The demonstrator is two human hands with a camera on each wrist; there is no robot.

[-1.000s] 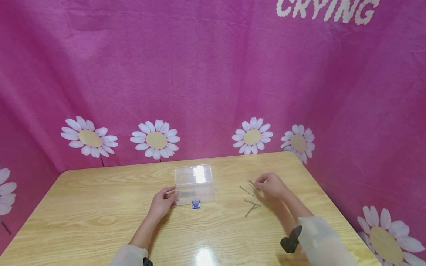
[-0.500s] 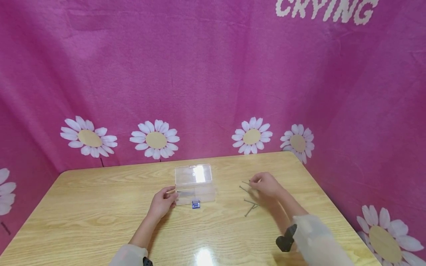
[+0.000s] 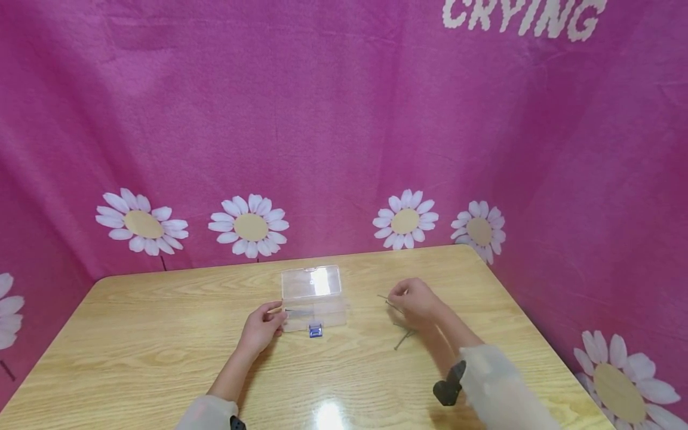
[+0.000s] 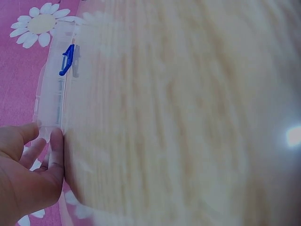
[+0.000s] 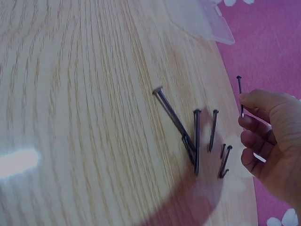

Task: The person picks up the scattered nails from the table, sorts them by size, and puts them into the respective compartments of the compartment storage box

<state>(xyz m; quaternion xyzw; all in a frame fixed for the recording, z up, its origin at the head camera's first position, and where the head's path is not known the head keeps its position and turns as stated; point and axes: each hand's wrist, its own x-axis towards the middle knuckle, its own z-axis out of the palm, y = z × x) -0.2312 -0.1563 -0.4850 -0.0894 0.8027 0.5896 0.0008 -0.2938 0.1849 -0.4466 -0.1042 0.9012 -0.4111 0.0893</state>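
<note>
My right hand [image 3: 419, 301] pinches a thin dark nail [image 5: 240, 87] between thumb and forefinger, held above the table. Several more nails lie loose below it, among them a long nail [image 5: 197, 139] and a slanted nail [image 5: 171, 112]. To the left stands a clear plastic box [image 3: 330, 316], lid [image 3: 301, 283] raised at the back and blue latch [image 3: 315, 330] hanging in front. My left hand [image 3: 260, 327] grips the box's left end with thumb and forefinger. A dark thin thing, perhaps a nail, shows inside the left part of the box.
The wood-grain table [image 3: 161, 334] carries a bright light reflection [image 3: 329, 415] near the front. Behind and to the right hangs a pink cloth [image 3: 322, 119] with daisies, meeting the table's back and right edges.
My right hand has picked a nail up off the table and moved left toward the box with it. My left hand stays at the box's end.
</note>
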